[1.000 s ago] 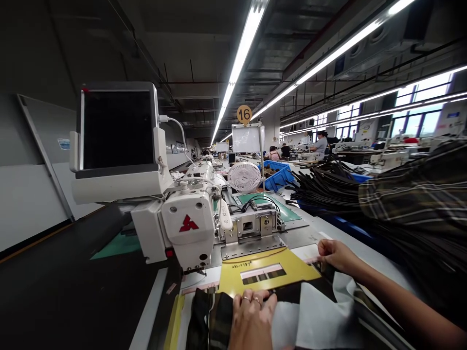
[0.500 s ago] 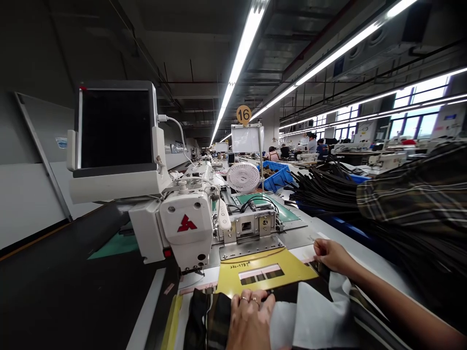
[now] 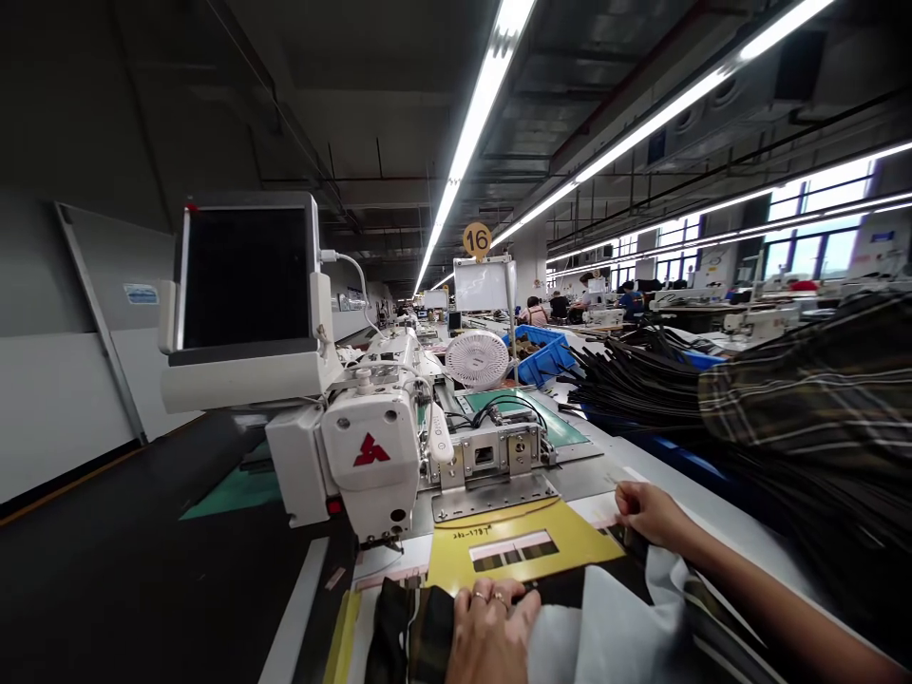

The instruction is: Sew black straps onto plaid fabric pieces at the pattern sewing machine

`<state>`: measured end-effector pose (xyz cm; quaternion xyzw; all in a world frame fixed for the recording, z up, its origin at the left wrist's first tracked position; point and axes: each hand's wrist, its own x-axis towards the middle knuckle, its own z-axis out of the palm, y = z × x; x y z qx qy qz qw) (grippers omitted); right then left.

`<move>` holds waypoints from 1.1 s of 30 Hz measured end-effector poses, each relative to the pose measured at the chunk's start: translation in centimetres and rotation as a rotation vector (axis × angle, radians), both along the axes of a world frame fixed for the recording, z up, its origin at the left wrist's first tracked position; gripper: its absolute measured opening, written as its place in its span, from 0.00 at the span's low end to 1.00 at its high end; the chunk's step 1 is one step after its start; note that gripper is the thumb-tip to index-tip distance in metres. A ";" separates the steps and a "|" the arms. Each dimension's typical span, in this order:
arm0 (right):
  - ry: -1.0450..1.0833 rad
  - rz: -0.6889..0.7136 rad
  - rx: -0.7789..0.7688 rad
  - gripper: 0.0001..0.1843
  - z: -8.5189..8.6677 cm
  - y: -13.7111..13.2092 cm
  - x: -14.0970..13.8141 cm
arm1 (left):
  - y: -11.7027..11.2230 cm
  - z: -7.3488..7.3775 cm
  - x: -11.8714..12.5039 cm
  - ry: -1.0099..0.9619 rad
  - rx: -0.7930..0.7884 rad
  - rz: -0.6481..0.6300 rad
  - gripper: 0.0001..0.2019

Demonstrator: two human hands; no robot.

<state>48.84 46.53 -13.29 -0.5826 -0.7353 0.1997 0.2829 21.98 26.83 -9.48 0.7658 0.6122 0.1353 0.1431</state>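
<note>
From here I see the yellow sewing template (image 3: pixel 520 543) lying flat, a stiff plate with handwriting near its top edge and a long window showing dark stripes. The left hand (image 3: pixel 493 641), wearing two rings, rests on its lower edge, over dark plaid fabric (image 3: pixel 411 632). The right hand (image 3: pixel 650 513) curls at the template's right corner. White lining (image 3: pixel 605 636) lies bunched below the template, beside the plaid.

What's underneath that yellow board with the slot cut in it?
Through its slot, the yellow template shows a pale strip and dark checked fabric. The rest beneath it is covered and cannot be seen.
</note>
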 end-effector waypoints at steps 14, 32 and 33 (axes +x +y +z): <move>-0.274 0.106 0.036 0.09 5.6 -3.3 -1.9 | -2.1 0.5 0.2 -0.104 0.086 0.025 0.29; -0.090 0.584 0.159 0.17 4.2 -18.1 -12.6 | -2.7 0.8 0.0 -0.032 0.196 0.241 0.16; -0.100 0.564 0.206 0.16 3.6 -17.9 -12.5 | -2.8 1.0 -0.1 -0.021 0.202 0.259 0.16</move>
